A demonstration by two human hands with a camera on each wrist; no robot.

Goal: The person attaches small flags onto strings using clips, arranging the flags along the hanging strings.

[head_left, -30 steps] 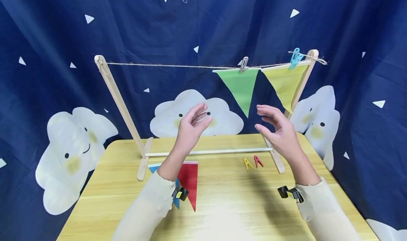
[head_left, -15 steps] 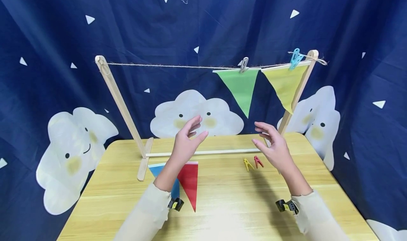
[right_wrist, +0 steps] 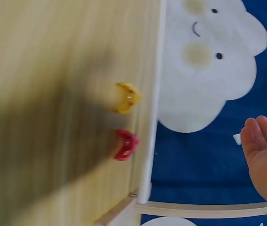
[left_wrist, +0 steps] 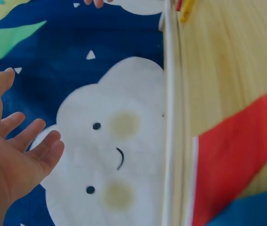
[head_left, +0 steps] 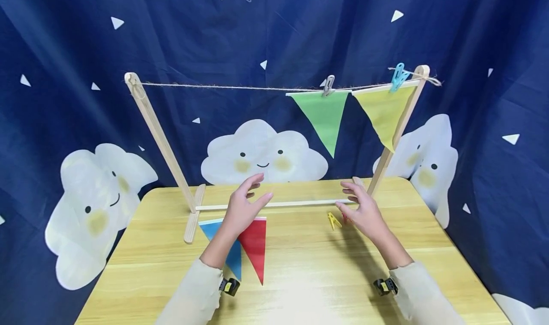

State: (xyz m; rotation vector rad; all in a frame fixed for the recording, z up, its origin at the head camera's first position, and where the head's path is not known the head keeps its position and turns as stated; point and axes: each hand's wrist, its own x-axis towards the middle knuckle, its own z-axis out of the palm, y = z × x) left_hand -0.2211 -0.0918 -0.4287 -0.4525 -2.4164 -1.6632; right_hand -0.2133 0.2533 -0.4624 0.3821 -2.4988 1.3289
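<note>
The triangular blue pennant [head_left: 233, 260] and red pennant [head_left: 256, 241] lie flat, left of the yellow clip [right_wrist: 128, 99] and red clip [right_wrist: 128, 145].

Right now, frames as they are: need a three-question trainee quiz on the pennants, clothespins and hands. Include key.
1. How many pennants hang from the string?
2. Which clothespin clips the yellow pennant? A) red B) light blue C) grey
3. True or false: each hand is holding a clothespin.

Key:
1. Two: the green pennant and the yellow pennant.
2. B, the light blue clothespin.
3. False; the left hand and right hand hold nothing.
</note>
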